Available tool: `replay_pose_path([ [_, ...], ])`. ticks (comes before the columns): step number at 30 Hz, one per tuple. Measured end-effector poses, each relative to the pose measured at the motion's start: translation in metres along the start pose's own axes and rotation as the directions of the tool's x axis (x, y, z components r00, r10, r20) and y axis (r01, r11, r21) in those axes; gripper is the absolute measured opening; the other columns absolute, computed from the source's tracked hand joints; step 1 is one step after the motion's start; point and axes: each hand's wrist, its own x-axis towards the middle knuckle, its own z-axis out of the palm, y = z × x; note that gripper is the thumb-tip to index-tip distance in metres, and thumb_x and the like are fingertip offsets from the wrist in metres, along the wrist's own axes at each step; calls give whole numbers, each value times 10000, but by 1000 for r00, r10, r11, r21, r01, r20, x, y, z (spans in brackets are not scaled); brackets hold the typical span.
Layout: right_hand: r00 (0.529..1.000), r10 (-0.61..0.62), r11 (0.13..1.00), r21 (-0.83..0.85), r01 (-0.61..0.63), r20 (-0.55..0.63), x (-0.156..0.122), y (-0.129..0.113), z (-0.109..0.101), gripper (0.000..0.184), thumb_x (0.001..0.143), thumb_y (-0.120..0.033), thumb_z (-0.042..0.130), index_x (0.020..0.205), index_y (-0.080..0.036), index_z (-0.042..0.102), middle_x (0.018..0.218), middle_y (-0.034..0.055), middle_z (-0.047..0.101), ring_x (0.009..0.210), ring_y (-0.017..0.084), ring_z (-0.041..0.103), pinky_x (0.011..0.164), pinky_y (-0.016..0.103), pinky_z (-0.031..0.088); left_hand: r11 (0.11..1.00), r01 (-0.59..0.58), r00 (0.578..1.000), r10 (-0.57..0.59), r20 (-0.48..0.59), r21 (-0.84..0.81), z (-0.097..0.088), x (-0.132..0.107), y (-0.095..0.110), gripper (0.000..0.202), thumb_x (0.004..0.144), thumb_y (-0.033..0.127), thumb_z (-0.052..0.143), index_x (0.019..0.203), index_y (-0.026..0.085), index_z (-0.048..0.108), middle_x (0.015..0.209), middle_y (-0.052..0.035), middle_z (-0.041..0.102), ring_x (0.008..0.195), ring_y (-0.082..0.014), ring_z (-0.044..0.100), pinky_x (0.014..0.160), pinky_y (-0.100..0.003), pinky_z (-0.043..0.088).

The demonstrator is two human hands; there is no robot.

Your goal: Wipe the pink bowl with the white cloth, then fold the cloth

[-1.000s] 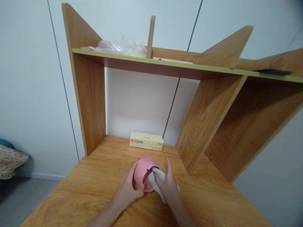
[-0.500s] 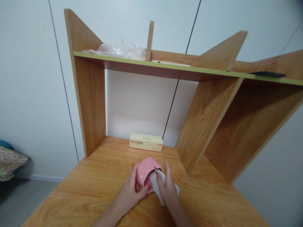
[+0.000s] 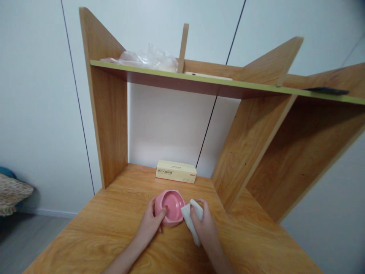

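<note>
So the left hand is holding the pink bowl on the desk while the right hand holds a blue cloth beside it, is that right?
Not quite: in the head view the cloth in the right hand is white, not blue. The left hand does hold the pink bowl on the desk.

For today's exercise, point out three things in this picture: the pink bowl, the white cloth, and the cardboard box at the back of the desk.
pink bowl [image 3: 171,205], head view, on its inner floor.
white cloth [image 3: 188,219], head view, on the fold left of the right hand's fingers.
cardboard box [image 3: 176,173], head view, on its printed front face.

Home room, wooden desk with shelf, bedding nearby
</note>
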Motion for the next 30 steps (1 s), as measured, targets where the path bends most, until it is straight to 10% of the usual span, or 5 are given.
replay_pose_path([
  [12, 954, 152, 971, -218, -96, 258, 30, 39, -40, 122, 649, -249, 461, 541, -206, 420, 523, -44, 473, 551, 129, 474, 515, 221, 331, 967, 41, 989, -75, -125, -252, -6, 10, 1, 478, 679, 438, 611, 999, 150, 402, 488, 68, 554, 232, -58, 413, 259, -154, 338],
  [19, 900, 127, 989, -122, -83, 417, -6, 5, -5, 91, 668, -214, 443, 581, -199, 421, 530, -61, 463, 535, 101, 460, 468, 188, 312, 943, 73, 986, -118, -120, -325, -11, 14, -6, 415, 692, 521, 554, 849, 148, 465, 385, 76, 495, 254, -71, 430, 276, -146, 321],
  [25, 765, 125, 991, -114, -68, 632, -19, -36, -4, 156, 712, -321, 466, 618, -196, 466, 506, -53, 490, 479, 108, 473, 434, 201, 287, 920, 97, 979, -156, -128, -381, -13, 19, -12, 439, 700, 567, 513, 834, 154, 446, 408, 79, 495, 270, -61, 428, 299, -147, 317],
  [30, 854, 59, 985, -169, 34, 517, 5, -52, -12, 452, 741, -572, 402, 513, -195, 501, 473, 3, 538, 497, 139, 506, 486, 232, 330, 918, 98, 983, -150, -108, -383, -13, 18, -11, 428, 693, 541, 551, 852, 159, 442, 436, 80, 503, 282, -60, 441, 308, -145, 322],
])
